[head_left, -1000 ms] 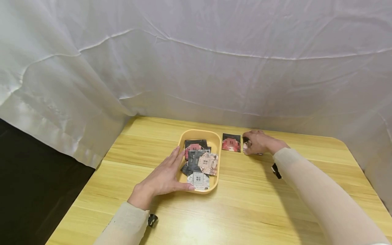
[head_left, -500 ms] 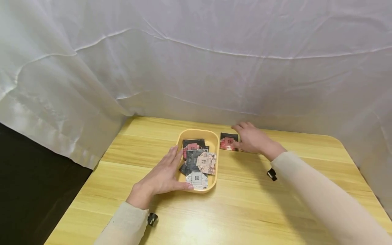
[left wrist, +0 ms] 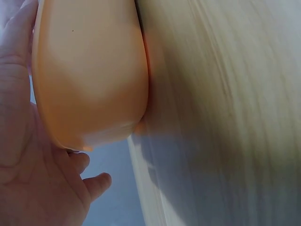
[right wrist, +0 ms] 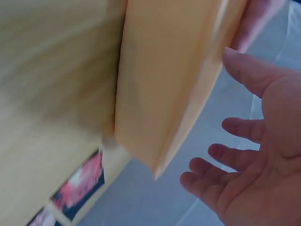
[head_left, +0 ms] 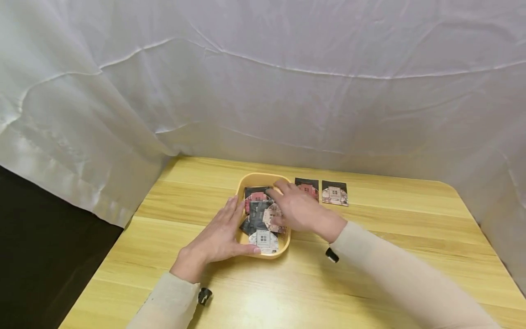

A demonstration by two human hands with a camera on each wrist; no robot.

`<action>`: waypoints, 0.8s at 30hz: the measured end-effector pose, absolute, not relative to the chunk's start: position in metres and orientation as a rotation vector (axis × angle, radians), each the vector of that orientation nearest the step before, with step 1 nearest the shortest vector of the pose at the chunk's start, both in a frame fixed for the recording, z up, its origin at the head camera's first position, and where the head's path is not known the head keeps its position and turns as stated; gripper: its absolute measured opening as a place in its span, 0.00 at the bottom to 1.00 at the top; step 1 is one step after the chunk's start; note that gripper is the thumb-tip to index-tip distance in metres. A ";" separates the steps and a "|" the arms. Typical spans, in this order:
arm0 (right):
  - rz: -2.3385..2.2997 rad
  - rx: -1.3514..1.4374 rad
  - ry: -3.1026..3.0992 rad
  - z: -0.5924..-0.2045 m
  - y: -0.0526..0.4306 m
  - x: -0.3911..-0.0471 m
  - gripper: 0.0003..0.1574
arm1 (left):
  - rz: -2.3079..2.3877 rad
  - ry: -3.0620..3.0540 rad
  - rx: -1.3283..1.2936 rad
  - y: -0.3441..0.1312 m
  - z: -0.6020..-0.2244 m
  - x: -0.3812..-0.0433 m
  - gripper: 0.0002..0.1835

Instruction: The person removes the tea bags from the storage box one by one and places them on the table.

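In the head view, my left hand [head_left: 215, 235] rests along the left rim of a yellow plastic tray [head_left: 263, 175], fingers straight and thumb across the near end. Inside lie several square sachets: a red-and-black one [head_left: 257, 196] at the far end, a dark one with a pale pink label [head_left: 259, 214] in the middle, a whitish one [head_left: 264, 242] nearest. My right hand [head_left: 302, 208] reaches over the right rim, fingertips above the pink sachet. The right wrist view shows its fingers [right wrist: 244, 129] apart and loosely bent, with nothing held; the tray wall [right wrist: 160, 80] is beside them.
Right of the tray, a red-and-black sachet [head_left: 308, 187], partly covered by the right hand, and a pink-and-black sachet [head_left: 334, 193] lie side by side on the wooden table [head_left: 390, 219]. A pale curtain [head_left: 287, 105] hangs behind the table's far edge.
My right hand has let go of the pink-and-black sachet on the table and moved left over the tray. The left hand stays at the tray's side.
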State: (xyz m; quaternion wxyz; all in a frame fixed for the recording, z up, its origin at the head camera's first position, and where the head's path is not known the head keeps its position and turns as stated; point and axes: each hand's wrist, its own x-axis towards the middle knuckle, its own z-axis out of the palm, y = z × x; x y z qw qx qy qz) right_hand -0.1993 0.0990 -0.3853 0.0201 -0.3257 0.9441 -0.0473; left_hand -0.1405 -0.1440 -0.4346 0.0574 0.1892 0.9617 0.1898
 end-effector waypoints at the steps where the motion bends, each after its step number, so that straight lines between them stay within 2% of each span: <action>1: -0.124 -1.013 2.919 -0.388 0.094 -0.197 0.55 | 0.576 2.914 0.575 -0.144 -0.435 -0.140 0.72; 8: 0.042 -1.041 2.876 -0.401 0.073 -0.186 0.59 | 0.599 2.906 0.570 -0.144 -0.436 -0.141 0.71; 24: 0.066 -0.936 2.816 -0.412 0.057 -0.191 0.56 | 0.590 2.898 0.539 -0.144 -0.438 -0.141 0.70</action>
